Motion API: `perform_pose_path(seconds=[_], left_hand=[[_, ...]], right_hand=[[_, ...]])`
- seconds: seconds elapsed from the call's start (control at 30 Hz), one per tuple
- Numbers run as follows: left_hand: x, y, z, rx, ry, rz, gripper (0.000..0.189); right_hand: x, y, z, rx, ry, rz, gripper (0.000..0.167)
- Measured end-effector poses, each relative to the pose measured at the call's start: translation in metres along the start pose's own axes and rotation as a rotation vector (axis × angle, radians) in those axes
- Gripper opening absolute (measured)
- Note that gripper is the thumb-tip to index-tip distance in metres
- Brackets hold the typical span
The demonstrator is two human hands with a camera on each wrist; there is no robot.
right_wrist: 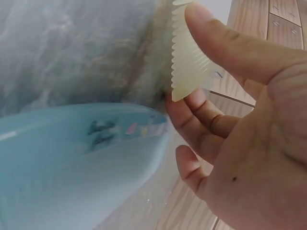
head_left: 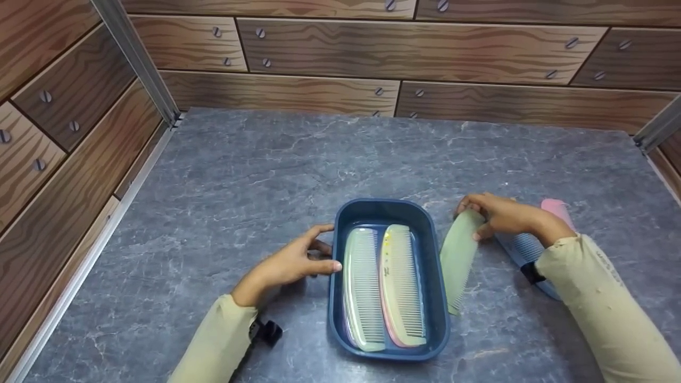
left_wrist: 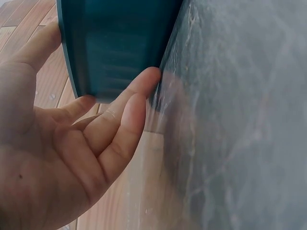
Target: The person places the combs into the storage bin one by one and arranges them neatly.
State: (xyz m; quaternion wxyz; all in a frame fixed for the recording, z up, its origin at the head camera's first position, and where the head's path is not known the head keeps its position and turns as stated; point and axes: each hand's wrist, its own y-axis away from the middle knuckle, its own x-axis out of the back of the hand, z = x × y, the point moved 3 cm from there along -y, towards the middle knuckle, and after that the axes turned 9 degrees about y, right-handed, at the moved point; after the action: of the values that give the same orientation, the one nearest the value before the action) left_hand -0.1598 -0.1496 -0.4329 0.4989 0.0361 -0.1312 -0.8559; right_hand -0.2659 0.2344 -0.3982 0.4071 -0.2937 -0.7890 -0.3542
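Observation:
A dark blue tub (head_left: pixel 442 319) with rounded corners holds combs in two side-by-side rows. The left row shows a pale green comb (head_left: pixel 367 298) on top; the right row shows a cream comb (head_left: pixel 399 276) with a pink edge beneath. My left hand (head_left: pixel 290 263) rests its thumb and fingertips against the tub's left side. On the other side, my right hand (head_left: pixel 503 213) pinches one end of another pale green comb (head_left: pixel 458 260), which slants beside the tub's right wall. In the right wrist view, thumb and fingers grip this comb's toothed end (right_wrist: pixel 184 62).
Under and beside my right forearm lie a blue comb (head_left: pixel 524 250), partly hidden, and a pink comb (head_left: pixel 556 209). The grey marbled table (head_left: pixel 298 159) ends at wood-patterned walls (head_left: pixel 415 50) behind and at the left.

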Motion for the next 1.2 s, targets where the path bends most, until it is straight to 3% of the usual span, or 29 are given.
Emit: perform_pose_path(seconds=[0.4, 0.67, 0.77, 1.2], left_hand=[[0.0, 0.001, 0.002, -0.006, -0.043, -0.002, 0.085], [-0.001, 0.001, 0.001, -0.001, 0.065, -0.015, 0.086], [-0.001, 0.001, 0.001, -0.003, 0.06, -0.013, 0.086], [0.0, 0.001, 0.001, -0.021, 0.03, -0.025, 0.085]], right_hand=[[0.003, 0.006, 0.005, -0.037, -0.138, -0.04, 0.058], [0.003, 0.007, 0.008, -0.027, -0.111, -0.041, 0.066], [0.003, 0.008, 0.009, -0.026, -0.113, -0.034, 0.067], [0.003, 0.015, 0.014, -0.054, -0.295, -0.01, 0.066]])
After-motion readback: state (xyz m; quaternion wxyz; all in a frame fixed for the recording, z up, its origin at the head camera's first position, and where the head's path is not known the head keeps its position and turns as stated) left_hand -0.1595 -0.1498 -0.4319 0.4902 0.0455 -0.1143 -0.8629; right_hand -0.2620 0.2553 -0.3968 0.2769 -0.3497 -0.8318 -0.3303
